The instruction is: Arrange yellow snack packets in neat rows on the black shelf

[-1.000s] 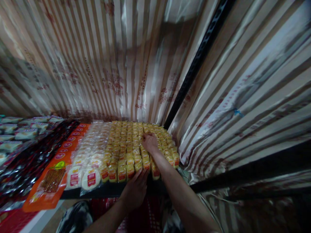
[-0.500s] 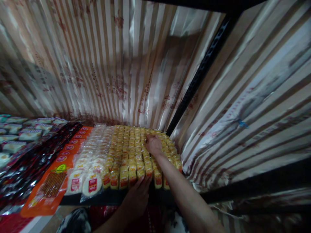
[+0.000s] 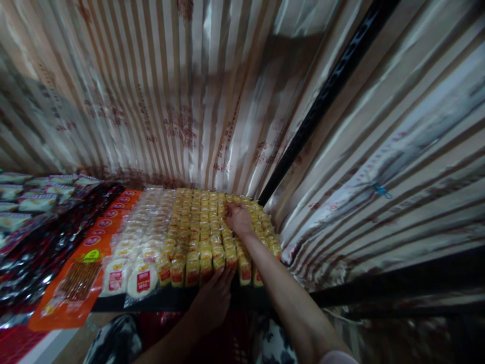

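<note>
The right hand (image 3: pixel 238 218) reaches deep over the block of small yellow packets (image 3: pixel 206 232), fingers curled down and pressing on the rear rows; whether they pinch one packet cannot be told. The left hand (image 3: pixel 212 298) is at the front edge of the shelf (image 3: pixel 166 299), fingers together and flat against the front faces of the foremost packets, bracing the row.

The packets stand upright in tight rows, filling the right end of the shelf up to the black upright post (image 3: pixel 322 106). In my judgement, squaring this block well calls for even pressure from front and back together, so no row buckles or tips forward over the lip.

Materials: the packets are glossy film, yellow with red labels, soft and slippery. Just left lie round white cakes in clear wrap (image 3: pixel 140 253), then flat orange sachets (image 3: pixel 81 273) and dark shiny bags (image 3: pixel 45 242). The backing is a crinkled, striped, satiny sheet (image 3: pixel 151 101).
</note>
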Motion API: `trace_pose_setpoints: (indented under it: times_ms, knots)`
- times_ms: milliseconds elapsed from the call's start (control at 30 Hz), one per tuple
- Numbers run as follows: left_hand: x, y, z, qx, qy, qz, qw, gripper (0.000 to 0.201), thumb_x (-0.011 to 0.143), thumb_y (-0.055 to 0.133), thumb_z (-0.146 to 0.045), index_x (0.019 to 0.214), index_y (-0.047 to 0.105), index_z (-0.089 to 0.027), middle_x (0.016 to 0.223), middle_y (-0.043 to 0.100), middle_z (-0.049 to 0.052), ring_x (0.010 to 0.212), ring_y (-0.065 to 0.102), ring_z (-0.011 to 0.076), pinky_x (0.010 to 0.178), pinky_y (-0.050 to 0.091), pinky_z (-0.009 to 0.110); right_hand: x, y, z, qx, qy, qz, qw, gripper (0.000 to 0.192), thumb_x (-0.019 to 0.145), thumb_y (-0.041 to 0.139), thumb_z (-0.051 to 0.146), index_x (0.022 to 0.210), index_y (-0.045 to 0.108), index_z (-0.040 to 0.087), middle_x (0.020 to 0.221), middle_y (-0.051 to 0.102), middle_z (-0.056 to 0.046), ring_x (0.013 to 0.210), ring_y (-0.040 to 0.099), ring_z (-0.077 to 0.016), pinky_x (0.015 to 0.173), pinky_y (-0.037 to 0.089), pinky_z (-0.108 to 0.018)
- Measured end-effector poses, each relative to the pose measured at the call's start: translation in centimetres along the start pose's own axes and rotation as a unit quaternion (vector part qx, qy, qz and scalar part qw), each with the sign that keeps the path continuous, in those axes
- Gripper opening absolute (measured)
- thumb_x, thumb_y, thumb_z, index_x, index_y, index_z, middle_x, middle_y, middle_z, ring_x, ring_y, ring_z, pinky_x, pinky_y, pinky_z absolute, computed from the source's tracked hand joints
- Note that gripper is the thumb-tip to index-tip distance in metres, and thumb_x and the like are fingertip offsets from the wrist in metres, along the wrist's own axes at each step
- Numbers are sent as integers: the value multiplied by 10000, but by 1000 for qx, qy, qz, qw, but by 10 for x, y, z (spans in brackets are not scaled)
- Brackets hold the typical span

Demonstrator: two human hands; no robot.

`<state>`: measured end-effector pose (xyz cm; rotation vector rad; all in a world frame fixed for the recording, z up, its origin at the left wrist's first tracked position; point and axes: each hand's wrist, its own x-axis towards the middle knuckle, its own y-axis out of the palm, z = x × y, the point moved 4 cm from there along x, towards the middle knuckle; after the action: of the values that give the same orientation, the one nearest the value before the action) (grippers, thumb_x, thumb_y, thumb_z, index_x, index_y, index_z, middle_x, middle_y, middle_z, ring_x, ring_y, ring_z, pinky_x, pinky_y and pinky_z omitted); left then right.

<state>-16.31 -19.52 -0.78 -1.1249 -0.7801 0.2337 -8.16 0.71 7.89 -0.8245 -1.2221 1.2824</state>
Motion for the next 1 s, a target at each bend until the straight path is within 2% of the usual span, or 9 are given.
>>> trace_pose_setpoints:
  times_ms: [67, 200, 333, 500, 700, 833, 1000]
  knots:
    - [0, 1, 0, -1, -3, -3, 1000, 323, 879, 423, -228, 1050, 658, -85, 1360, 442, 172, 1317, 343, 262, 1126, -44, 450, 2, -3, -1, -10, 5, -7, 1000, 424, 749, 485, 116, 1139, 623, 208, 998, 692, -46, 1003, 531, -191, 915, 342, -263]
    - [1, 0, 1, -6, -11, -10, 1000, 315, 883, 421, -238, 995, 679, -97, 1342, 473, 157, 1299, 373, 264, 1124, -59, 448, 8, -1, 1, -37, 23, 20, 999, 341, 767, 472, 137, 1043, 662, 199, 899, 701, -71, 968, 544, -202, 852, 364, -268]
    - [2, 0, 1, -6, -12, -9, 1000, 312, 878, 427, -233, 997, 681, -96, 1320, 500, 154, 1294, 380, 262, 1125, -62, 447, 14, 7, 3, -40, 38, 20, 998, 335, 790, 473, 181, 1068, 657, 214, 894, 700, -67, 956, 551, -201, 806, 383, -264]
    - [1, 2, 0, -11, -7, -12, 1000, 313, 879, 432, -245, 987, 683, -92, 1314, 505, 161, 1298, 368, 276, 1121, -54, 461, 16, 11, -1, -5, 24, 15, 1000, 415, 762, 501, 164, 1153, 618, 239, 958, 698, -30, 1020, 521, -186, 858, 372, -242]
    - [2, 3, 0, -20, 6, -8, 1000, 301, 867, 451, -259, 908, 701, -97, 1296, 522, 169, 1301, 362, 287, 1116, -63, 469, 20, 4, -3, -31, 36, -17, 999, 339, 790, 463, 150, 1060, 661, 203, 904, 684, -67, 1020, 512, -193, 850, 364, -245]
    - [2, 3, 0, -17, 4, -14, 1000, 295, 864, 453, -244, 915, 703, -95, 1293, 527, 161, 1294, 370, 285, 1117, -62, 465, 28, 10, 1, -51, 44, 1, 998, 337, 775, 467, 133, 1042, 666, 184, 863, 679, -86, 956, 536, -206, 779, 381, -252]
    - [2, 3, 0, -19, -2, -22, 1000, 293, 861, 453, -241, 936, 701, -103, 1283, 541, 147, 1293, 370, 278, 1118, -67, 464, 31, 14, 0, -28, 30, 10, 999, 355, 757, 486, 136, 1056, 660, 213, 927, 686, -56, 961, 532, -194, 794, 383, -239]
